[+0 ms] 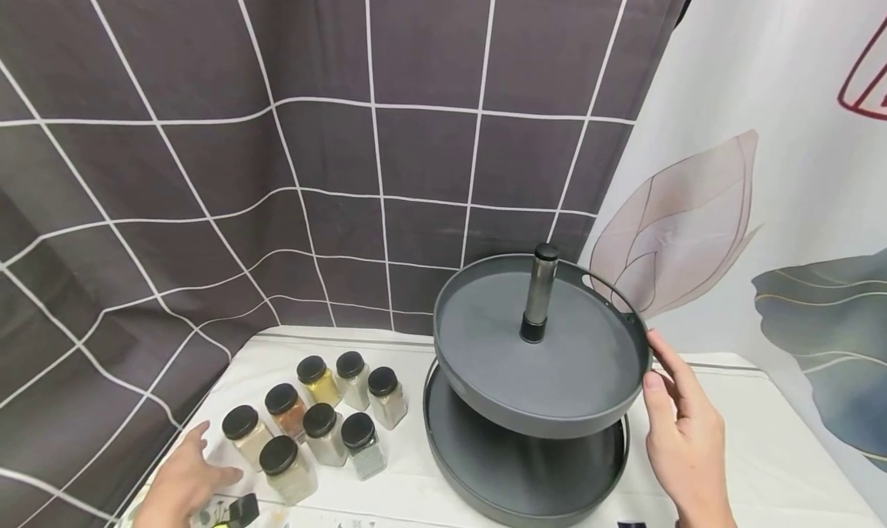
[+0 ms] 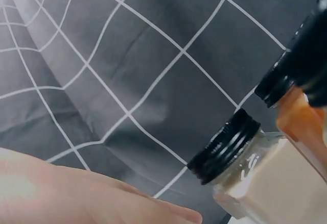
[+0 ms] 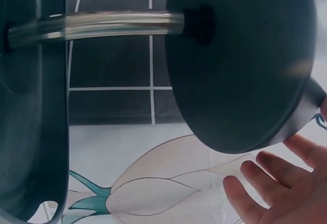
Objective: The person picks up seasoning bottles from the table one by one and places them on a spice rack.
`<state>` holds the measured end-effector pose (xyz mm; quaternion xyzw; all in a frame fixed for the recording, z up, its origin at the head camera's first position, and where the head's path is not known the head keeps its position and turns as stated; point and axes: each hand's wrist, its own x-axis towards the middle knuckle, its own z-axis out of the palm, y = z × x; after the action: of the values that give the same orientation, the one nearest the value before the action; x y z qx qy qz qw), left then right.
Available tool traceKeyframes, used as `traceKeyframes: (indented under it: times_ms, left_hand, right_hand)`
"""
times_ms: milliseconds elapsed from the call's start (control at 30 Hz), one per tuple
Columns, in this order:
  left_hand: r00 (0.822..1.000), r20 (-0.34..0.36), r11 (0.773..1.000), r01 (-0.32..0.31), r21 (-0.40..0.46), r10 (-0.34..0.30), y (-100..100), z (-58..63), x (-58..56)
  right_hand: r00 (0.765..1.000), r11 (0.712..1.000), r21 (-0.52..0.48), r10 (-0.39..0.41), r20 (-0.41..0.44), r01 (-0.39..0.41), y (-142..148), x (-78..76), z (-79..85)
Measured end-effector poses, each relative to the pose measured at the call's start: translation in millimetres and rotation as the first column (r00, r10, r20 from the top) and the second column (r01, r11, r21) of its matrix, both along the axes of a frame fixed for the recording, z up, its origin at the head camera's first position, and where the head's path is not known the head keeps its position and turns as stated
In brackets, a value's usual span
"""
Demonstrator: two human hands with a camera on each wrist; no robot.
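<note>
A dark grey two-tier round tray stand has an upper tray (image 1: 485, 343) with a short metal post (image 1: 540, 293) at its middle, above a lower tray (image 1: 513, 474). My right hand (image 1: 686, 436) touches the right rim of the upper tray with index finger and thumb; its other fingers (image 3: 271, 175) are spread apart from the tray's underside. My left hand (image 1: 183, 478), fingers parted and holding nothing, is beside a black-lidded jar of beige powder (image 1: 249, 439). In the left wrist view, that jar (image 2: 276, 178) stands apart from the fingertips.
Several more black-lidded spice jars stand grouped on the white tabletop (image 1: 409, 466), among them an orange-brown one (image 1: 287, 412) and a yellow one (image 1: 322, 385). A small black and yellow object (image 1: 239, 512) lies at the front edge. A grey gridded curtain (image 1: 319, 151) hangs behind.
</note>
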<state>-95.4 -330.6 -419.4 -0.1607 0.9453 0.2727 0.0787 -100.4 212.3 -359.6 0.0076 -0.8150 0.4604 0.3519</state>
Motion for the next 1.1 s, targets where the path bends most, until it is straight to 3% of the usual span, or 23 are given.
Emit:
traceKeyframes:
  times_ms: [200,567,867,1100]
  left_hand:
    - [1.000,-0.005,0.999,-0.012,0.049,0.013,0,-2.3,-1.7]
    - [0.996,-0.078,0.995,0.059,0.075,-0.053,-1,-17.1,-9.7]
    - [0.996,-0.060,0.992,0.077,0.098,-0.072,2,-19.5,-13.7]
    - [0.989,-0.133,0.992,0.083,0.094,-0.070,4,-19.6,-13.2]
  right_hand:
    - [0.999,1.000,0.016,0.004,-0.040,-0.004,2,-2.1,-0.8]
    - [0.997,0.999,0.028,0.030,-0.073,-0.028,2,-2.7,-0.4]
    - [0.993,0.994,-0.032,0.099,-0.067,-0.101,1,0.8,3.1]
    - [0.984,0.991,-0.035,0.127,-0.125,-0.132,0,-0.2,2.5]
